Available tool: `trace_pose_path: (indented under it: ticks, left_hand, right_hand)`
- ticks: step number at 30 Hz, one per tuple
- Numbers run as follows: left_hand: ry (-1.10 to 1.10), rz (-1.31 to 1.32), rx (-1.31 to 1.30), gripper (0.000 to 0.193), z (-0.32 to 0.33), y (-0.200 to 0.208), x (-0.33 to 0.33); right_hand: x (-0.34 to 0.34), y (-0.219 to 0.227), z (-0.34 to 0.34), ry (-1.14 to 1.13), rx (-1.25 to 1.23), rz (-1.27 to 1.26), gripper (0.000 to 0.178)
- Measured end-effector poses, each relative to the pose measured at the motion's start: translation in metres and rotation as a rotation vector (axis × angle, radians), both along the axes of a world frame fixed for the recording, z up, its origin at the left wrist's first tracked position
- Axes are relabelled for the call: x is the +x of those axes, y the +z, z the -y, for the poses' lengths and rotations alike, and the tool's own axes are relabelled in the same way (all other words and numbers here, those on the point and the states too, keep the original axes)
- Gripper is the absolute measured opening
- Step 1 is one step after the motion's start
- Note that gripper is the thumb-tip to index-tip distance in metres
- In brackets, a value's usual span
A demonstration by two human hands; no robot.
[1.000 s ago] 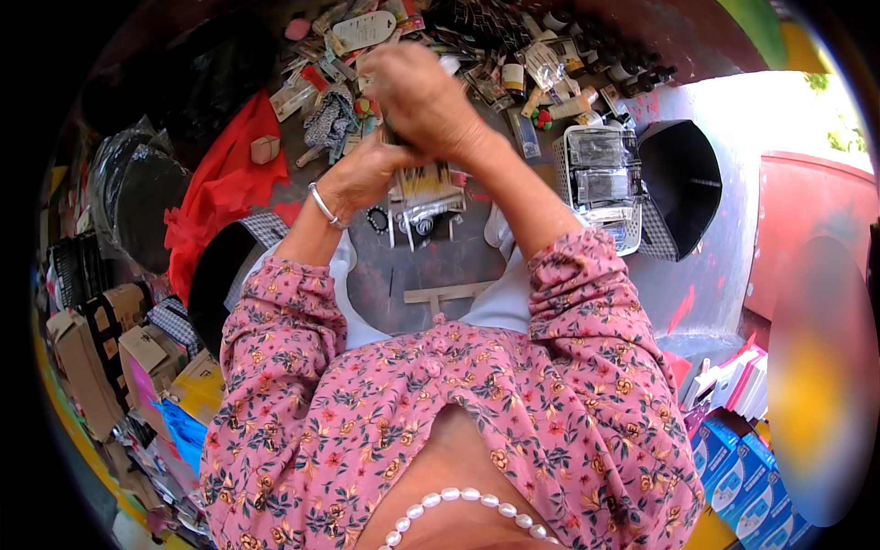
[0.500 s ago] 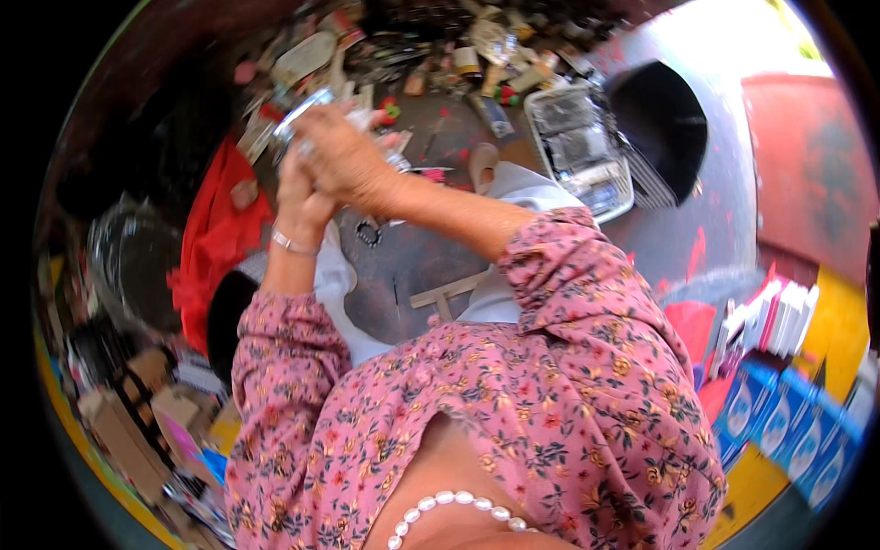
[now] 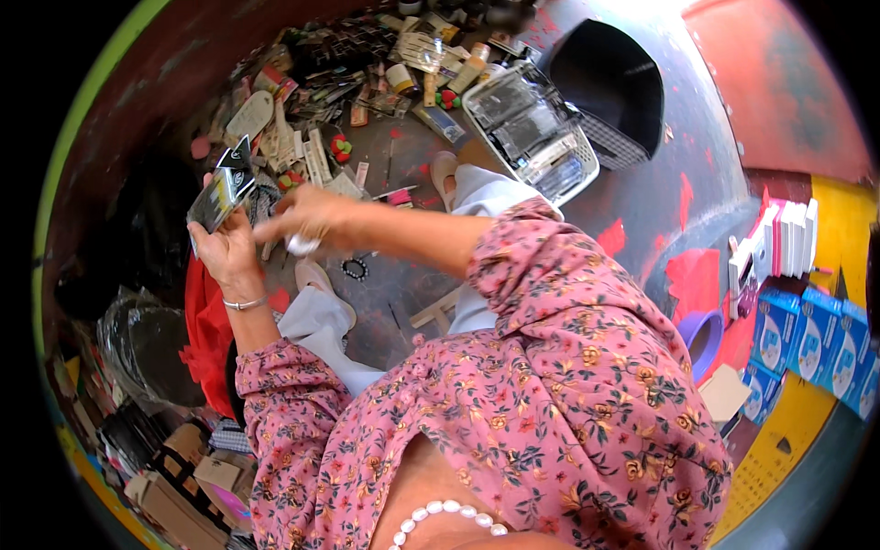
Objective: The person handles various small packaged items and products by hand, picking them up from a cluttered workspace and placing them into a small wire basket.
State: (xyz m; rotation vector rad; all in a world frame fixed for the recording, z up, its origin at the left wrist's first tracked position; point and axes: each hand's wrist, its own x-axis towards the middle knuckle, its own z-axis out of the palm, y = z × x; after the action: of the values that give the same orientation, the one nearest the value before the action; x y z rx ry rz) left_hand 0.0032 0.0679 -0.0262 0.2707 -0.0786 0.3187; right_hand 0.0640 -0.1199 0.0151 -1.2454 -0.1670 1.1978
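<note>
At the left, my left hand grips a few flat, dark glossy packets with pale and yellowish print, fanned upright between thumb and fingers. My right hand is just right of it, fingers pointing toward the packets and smeared by motion. A small white rounded thing shows under the right palm; whether the hand holds it I cannot tell. Beneath the hands, a dark beaded bracelet lies on the grey floor, near my shoe. Red fabric lies beside my left forearm.
A heap of small packages and bottles spreads across the far floor. A white basket of packets stands by a black bin. Blue boxes, white booklets and a purple ring are at right; cardboard boxes lie lower left.
My hands, together around a silvery item before, are now apart. The left has moved left and lower, showing dark packets; the right has drawn back from it. The view has shifted.
</note>
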Motion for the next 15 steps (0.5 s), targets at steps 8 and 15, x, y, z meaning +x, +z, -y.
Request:
trace_pose_path:
  ticks: [8,15]
  left_hand:
    - [0.309,-0.587,0.579,0.056,0.096,0.058,0.016]
    - [-0.006,-0.506,0.366,0.059,0.088,0.033,0.018]
  right_hand:
    - [0.008,0.028,-0.008,-0.548,0.190,-0.246,0.024]
    - [0.040,0.001,-0.024,-0.700,0.139,0.101,0.015]
